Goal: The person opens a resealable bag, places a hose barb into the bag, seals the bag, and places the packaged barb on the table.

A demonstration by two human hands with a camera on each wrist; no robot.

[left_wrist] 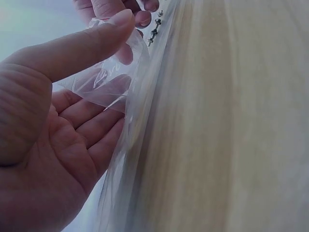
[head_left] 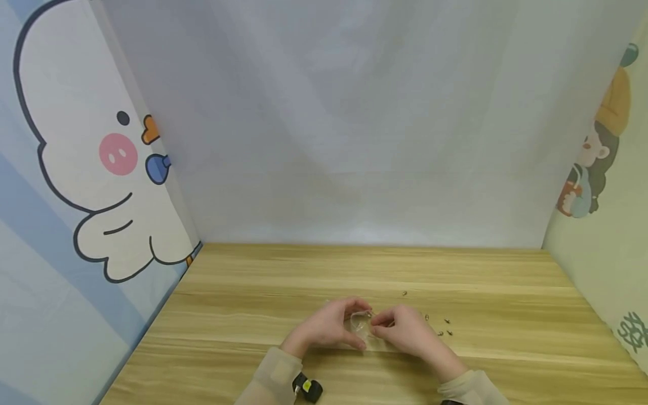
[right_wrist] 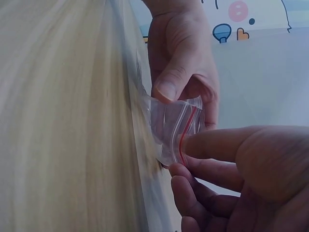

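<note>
A clear plastic bag with a red zip line [right_wrist: 186,129] stands between the two hands, its mouth spread apart. The left hand [head_left: 329,324] holds the bag's far side, thumb and fingers curved around it. On the other side, the right hand [head_left: 405,331] pinches the bag's edge between thumb and fingers. In the left wrist view the clear film [left_wrist: 104,79] lies between the left thumb and the fingers. Whether anything lies inside the bag, I cannot tell.
Several small metal screws lie on the wooden table [head_left: 243,281] right of the hands, among them one [head_left: 447,321] at the right and one [head_left: 404,293] farther back. A black device [head_left: 310,389] is by the left wrist. Printed curtains surround the table.
</note>
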